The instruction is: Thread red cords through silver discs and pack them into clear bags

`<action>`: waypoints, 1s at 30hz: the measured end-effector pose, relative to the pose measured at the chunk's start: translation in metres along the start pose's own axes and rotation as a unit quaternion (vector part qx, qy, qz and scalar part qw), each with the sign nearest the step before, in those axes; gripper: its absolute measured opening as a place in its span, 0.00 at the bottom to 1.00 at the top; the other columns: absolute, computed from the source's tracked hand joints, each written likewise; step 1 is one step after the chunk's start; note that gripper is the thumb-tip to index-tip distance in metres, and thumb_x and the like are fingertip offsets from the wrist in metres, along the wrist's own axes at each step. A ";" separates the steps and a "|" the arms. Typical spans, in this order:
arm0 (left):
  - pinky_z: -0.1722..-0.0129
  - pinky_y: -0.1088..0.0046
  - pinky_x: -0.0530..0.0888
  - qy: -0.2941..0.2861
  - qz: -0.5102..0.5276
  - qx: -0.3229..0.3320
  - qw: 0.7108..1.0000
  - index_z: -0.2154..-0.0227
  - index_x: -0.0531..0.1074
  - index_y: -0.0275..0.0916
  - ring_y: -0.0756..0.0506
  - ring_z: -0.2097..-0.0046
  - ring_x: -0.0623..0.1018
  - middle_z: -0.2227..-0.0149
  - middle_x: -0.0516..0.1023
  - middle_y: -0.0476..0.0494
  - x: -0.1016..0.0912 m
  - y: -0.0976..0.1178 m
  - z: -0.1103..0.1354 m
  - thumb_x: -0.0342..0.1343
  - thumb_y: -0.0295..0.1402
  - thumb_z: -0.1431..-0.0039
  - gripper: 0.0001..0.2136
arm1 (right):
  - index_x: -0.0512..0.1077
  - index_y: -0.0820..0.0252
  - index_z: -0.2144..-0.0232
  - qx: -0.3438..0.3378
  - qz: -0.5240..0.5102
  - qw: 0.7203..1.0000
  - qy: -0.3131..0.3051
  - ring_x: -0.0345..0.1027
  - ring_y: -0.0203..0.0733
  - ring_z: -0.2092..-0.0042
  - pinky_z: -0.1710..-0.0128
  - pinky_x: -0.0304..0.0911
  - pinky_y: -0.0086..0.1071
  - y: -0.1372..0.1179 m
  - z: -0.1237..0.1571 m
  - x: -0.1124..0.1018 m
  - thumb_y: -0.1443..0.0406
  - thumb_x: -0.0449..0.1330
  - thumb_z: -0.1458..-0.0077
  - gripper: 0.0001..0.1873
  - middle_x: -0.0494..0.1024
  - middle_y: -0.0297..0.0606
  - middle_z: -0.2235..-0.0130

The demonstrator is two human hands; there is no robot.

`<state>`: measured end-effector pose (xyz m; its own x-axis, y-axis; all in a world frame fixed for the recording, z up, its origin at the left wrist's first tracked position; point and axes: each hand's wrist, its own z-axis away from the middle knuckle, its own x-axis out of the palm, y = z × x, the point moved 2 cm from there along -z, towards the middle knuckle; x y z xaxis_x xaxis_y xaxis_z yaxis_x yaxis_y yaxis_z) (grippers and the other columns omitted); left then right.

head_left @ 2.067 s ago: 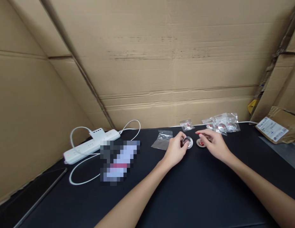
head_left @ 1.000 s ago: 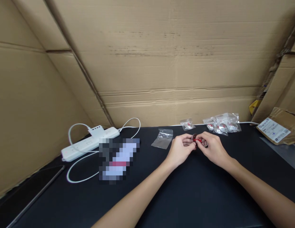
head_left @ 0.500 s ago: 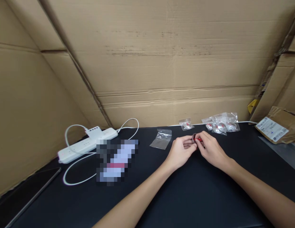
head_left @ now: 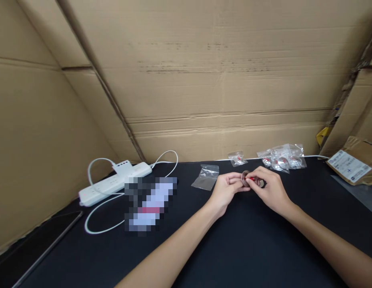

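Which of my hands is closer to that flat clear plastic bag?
Left. Your left hand is just to the right of the flat clear plastic bag; your right hand is farther right, beyond the left one.

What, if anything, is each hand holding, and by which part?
The left hand holds a metal disc, apparently by its edge. The right hand pinches a red piece against or beside it; exactly where it grips that piece is hidden.
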<state>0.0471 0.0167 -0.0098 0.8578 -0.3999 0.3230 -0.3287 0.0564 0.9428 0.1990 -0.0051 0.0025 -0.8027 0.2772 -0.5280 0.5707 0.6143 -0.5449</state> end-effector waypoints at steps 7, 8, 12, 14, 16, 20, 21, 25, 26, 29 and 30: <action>0.63 0.68 0.76 0.020 0.011 -0.002 1.000 0.69 0.76 0.29 0.47 0.70 0.78 0.73 0.79 0.41 -0.002 -0.001 -0.001 0.65 0.26 0.53 0.08 | 0.79 0.57 0.66 -0.003 -0.044 0.999 0.004 0.69 0.39 0.67 0.69 0.63 0.32 -0.001 -0.001 -0.004 0.66 0.60 0.42 0.06 0.75 0.38 0.67; 0.64 0.69 0.76 0.022 0.014 -0.004 1.000 0.70 0.76 0.30 0.48 0.70 0.78 0.73 0.79 0.41 -0.002 0.000 -0.002 0.65 0.26 0.54 0.08 | 0.79 0.57 0.66 -0.008 -0.043 0.999 0.001 0.70 0.39 0.66 0.68 0.64 0.32 -0.002 -0.001 -0.004 0.66 0.60 0.42 0.06 0.75 0.38 0.66; 0.66 0.73 0.74 0.027 0.023 -0.021 0.999 0.71 0.75 0.31 0.50 0.70 0.76 0.72 0.78 0.42 -0.005 0.000 -0.004 0.65 0.25 0.55 0.07 | 0.78 0.56 0.63 -0.028 -0.032 0.999 -0.015 0.70 0.42 0.61 0.60 0.66 0.35 -0.004 -0.002 -0.004 0.66 0.62 0.44 0.06 0.74 0.39 0.61; 0.67 0.74 0.72 0.026 0.020 -0.027 0.999 0.72 0.74 0.32 0.51 0.71 0.75 0.72 0.76 0.44 -0.006 -0.001 -0.005 0.64 0.25 0.55 0.06 | 0.77 0.55 0.62 -0.032 -0.025 0.999 -0.030 0.70 0.44 0.57 0.56 0.66 0.37 -0.003 -0.001 -0.004 0.65 0.64 0.46 0.08 0.73 0.40 0.59; 0.69 0.75 0.71 0.016 0.016 -0.031 0.999 0.73 0.73 0.33 0.52 0.73 0.73 0.73 0.75 0.46 -0.005 -0.001 -0.005 0.63 0.25 0.55 0.05 | 0.76 0.55 0.61 -0.033 -0.020 0.998 -0.039 0.70 0.45 0.54 0.53 0.66 0.39 -0.001 -0.001 -0.003 0.64 0.65 0.47 0.09 0.72 0.40 0.56; 0.70 0.74 0.70 -0.011 -0.012 -0.032 0.999 0.75 0.70 0.34 0.52 0.73 0.71 0.74 0.71 0.48 -0.003 -0.002 -0.005 0.62 0.25 0.55 0.06 | 0.74 0.56 0.62 -0.025 -0.021 0.998 -0.045 0.71 0.44 0.55 0.55 0.68 0.38 -0.003 -0.001 -0.002 0.64 0.65 0.48 0.09 0.74 0.40 0.55; 0.71 0.74 0.69 -0.016 -0.026 -0.032 0.999 0.75 0.69 0.34 0.51 0.73 0.71 0.74 0.70 0.49 -0.002 -0.003 -0.004 0.62 0.26 0.54 0.06 | 0.72 0.56 0.61 -0.017 -0.026 0.998 -0.049 0.72 0.43 0.57 0.56 0.69 0.37 -0.003 0.000 -0.002 0.65 0.65 0.48 0.11 0.75 0.39 0.57; 0.72 0.73 0.69 -0.030 -0.075 -0.023 0.996 0.74 0.67 0.35 0.51 0.75 0.71 0.75 0.70 0.48 -0.003 -0.006 -0.005 0.61 0.32 0.49 0.08 | 0.67 0.56 0.53 0.014 -0.049 0.997 -0.052 0.74 0.41 0.61 0.58 0.72 0.35 -0.005 0.002 0.000 0.68 0.64 0.51 0.21 0.77 0.37 0.59; 0.72 0.73 0.69 -0.031 -0.083 -0.019 0.996 0.73 0.67 0.35 0.51 0.75 0.70 0.75 0.70 0.49 -0.004 -0.007 -0.005 0.60 0.35 0.48 0.09 | 0.67 0.56 0.52 0.015 -0.049 0.998 -0.046 0.74 0.41 0.60 0.57 0.72 0.35 -0.005 0.002 0.000 0.68 0.64 0.51 0.23 0.77 0.37 0.58; 0.75 0.74 0.68 -0.023 -0.109 -0.010 0.994 0.72 0.65 0.37 0.51 0.75 0.70 0.76 0.68 0.49 -0.008 -0.008 -0.008 0.58 0.42 0.45 0.13 | 0.69 0.57 0.52 0.007 -0.044 0.999 -0.022 0.74 0.41 0.60 0.58 0.73 0.35 -0.004 0.001 0.000 0.68 0.63 0.51 0.22 0.77 0.38 0.58; 0.76 0.75 0.67 -0.018 -0.118 -0.006 0.993 0.72 0.64 0.37 0.51 0.75 0.70 0.76 0.68 0.50 -0.010 -0.007 -0.009 0.58 0.43 0.45 0.14 | 0.70 0.57 0.53 0.006 -0.045 0.999 -0.016 0.75 0.41 0.61 0.59 0.73 0.34 -0.003 0.001 0.000 0.68 0.63 0.51 0.21 0.77 0.38 0.59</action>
<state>0.0446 0.0280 -0.0193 0.8959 -0.4349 0.0910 -0.1163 -0.0320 0.9927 0.1976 -0.0079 0.0039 -0.8451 0.1979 -0.4967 0.4986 0.6272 -0.5984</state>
